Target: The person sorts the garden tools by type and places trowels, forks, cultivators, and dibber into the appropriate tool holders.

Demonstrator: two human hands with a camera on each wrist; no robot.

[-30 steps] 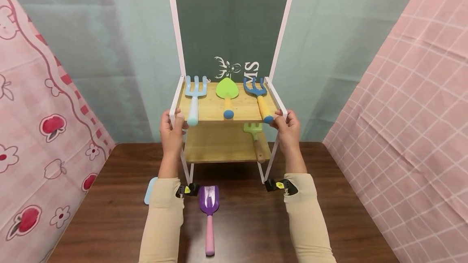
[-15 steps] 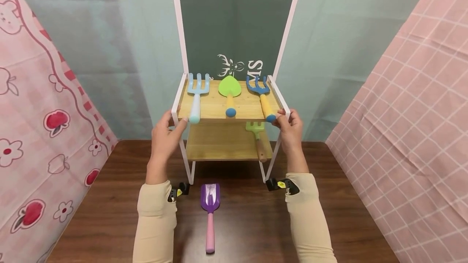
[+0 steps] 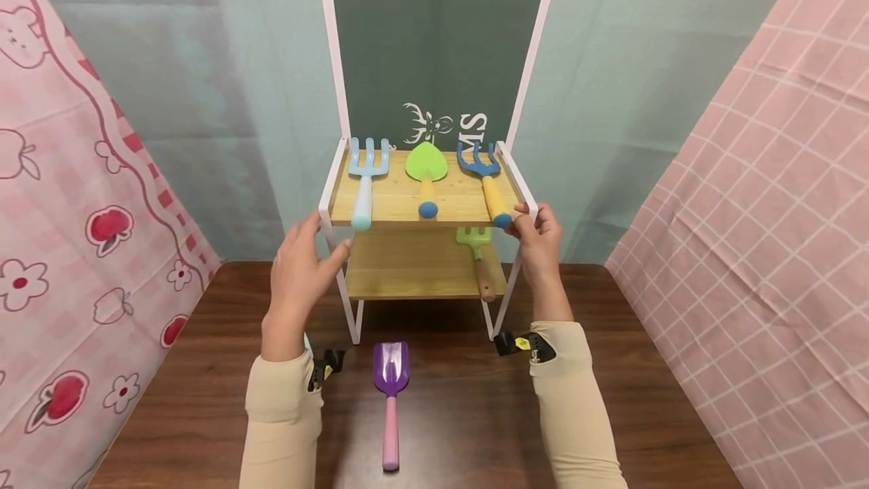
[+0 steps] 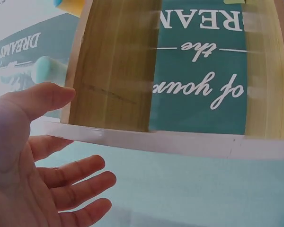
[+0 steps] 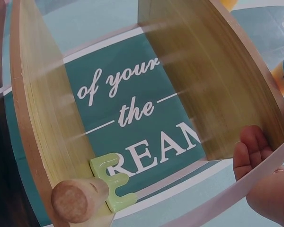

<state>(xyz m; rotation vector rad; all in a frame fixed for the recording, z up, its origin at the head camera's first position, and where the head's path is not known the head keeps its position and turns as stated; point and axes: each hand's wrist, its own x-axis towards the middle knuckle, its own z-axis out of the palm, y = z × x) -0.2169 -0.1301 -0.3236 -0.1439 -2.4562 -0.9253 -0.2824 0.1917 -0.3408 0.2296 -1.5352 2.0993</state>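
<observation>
Right hand (image 3: pixel 539 247), grip clamped on the side of the rack (image 3: pixel 407 266) at four o'clock! Left hand (image 3: pixel 297 270) out at eight, its grip apart, fingers spread; whether any fingertip touches the rack, I can't tell. The rack itself stands at twelve o'clock on the surface (image 3: pixel 475 421), and here's the danger: a tug from the right hand alone could slew it crooked. Look at the blue fork (image 3: pixel 483 178), handle poking past the front edge at five, just beside that right thumb; one nudge might tip it off! The pale blue fork (image 3: pixel 367 181) overhangs at seven, equally exposed. Purple shovel (image 3: pixel 390 402) between six and seven: a forward slide might bump it.
</observation>
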